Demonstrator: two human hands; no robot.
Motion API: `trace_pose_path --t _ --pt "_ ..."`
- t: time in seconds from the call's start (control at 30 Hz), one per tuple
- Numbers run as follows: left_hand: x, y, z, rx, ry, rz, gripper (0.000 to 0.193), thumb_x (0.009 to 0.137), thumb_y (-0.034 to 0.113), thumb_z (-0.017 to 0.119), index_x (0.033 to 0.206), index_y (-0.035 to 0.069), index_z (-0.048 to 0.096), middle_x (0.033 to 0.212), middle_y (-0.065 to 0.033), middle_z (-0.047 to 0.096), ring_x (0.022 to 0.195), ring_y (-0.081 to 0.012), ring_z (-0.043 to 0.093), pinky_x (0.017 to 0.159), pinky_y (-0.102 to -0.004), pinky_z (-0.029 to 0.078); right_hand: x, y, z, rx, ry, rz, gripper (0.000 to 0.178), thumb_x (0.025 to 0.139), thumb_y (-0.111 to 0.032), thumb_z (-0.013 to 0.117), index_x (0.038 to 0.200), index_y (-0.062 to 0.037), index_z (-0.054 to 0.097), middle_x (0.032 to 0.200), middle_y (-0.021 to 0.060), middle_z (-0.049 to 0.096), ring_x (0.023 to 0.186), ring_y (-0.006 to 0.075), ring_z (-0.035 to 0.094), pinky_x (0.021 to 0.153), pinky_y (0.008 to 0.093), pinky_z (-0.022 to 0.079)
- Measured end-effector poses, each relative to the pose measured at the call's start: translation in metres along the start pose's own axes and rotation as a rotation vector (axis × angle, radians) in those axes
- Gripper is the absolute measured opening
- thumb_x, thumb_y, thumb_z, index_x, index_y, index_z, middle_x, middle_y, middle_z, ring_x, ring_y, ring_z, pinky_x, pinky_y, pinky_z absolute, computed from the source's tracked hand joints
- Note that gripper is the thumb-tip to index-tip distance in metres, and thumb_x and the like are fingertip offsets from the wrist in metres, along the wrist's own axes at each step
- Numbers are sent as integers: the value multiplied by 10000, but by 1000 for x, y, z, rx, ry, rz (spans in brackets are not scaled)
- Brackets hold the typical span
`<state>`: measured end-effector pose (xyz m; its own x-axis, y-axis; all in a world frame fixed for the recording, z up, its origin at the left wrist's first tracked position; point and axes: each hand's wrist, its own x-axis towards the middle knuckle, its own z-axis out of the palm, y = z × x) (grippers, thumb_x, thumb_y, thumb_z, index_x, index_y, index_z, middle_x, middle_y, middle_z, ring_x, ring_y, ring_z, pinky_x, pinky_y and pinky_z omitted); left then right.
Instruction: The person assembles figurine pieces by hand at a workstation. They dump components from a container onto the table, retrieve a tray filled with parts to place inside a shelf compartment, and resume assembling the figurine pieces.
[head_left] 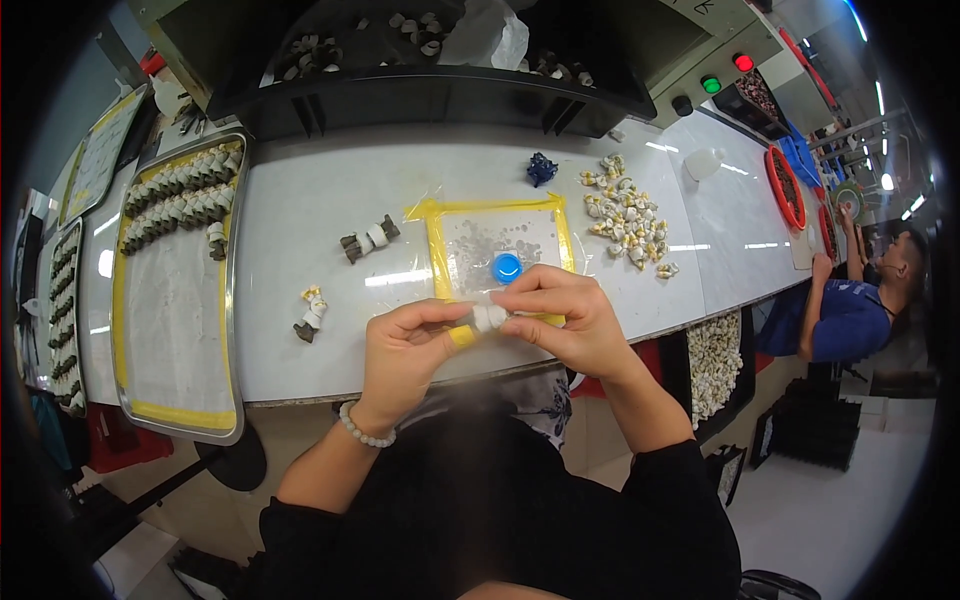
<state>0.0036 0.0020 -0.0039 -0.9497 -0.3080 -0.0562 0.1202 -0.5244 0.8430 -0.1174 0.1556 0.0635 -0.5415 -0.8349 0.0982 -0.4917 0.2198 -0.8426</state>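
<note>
Near the table's front edge, my left hand and my right hand meet at a small white figurine piece. Thumb and fingers of each hand pinch it, hiding part of its shape. Yellow tape wraps my left thumb. Just beyond lies a clear sheet edged with yellow tape and spotted with wet marks, bearing a round blue cap. Left of it lie dark-and-white figurine parts and a small figurine with a yellow-and-white top and dark base. A heap of white-and-yellow pieces spreads to the right.
A metal tray at left carries rows of figurines. Behind the sheet sit a dark blue lump and a black bin with loose parts. A white bottle lies at right; farther right, a person in blue works near red trays.
</note>
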Motion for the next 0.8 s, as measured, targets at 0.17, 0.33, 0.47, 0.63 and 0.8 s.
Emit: trace_pose_path --t 0.17,0.33,0.47,0.63,0.8 --pt "-1 4 2 94 -31 -19 219 810 -65 616 1029 -68 613 987 -120 640 911 -154 615 832 -266 507 -4 4 2 -11 5 -24 262 716 11 691 977 17 674 842 89 633 742 158 590 634 244 459" --pt "-1 7 8 61 10 -9 184 809 -76 607 992 -64 627 981 -104 642 903 -149 615 827 -264 507 -5 7 6 21 63 -51 249 729 11 671 978 14 673 839 100 636 746 174 600 649 258 467" --pt "-14 23 8 365 36 43 203 754 -82 637 955 -51 634 944 -114 649 864 -171 630 808 -263 508 -11 12 -7 -136 57 -41 253 733 -7 670 987 -4 665 863 107 635 790 226 610 690 302 481" --pt "-35 43 -26 1326 144 696 286 630 -108 645 904 -26 643 884 -140 626 780 -280 582 698 -333 490 -26 50 -53 -642 395 5 190 701 -5 674 888 -14 639 952 111 588 918 279 564 781 338 464" --pt "-44 46 -52 1572 339 737 296 615 -89 659 902 -21 647 899 -120 578 850 -287 526 729 -359 461 -29 61 -67 -803 408 88 177 682 -2 656 856 -20 625 931 106 554 858 284 540 743 376 449"
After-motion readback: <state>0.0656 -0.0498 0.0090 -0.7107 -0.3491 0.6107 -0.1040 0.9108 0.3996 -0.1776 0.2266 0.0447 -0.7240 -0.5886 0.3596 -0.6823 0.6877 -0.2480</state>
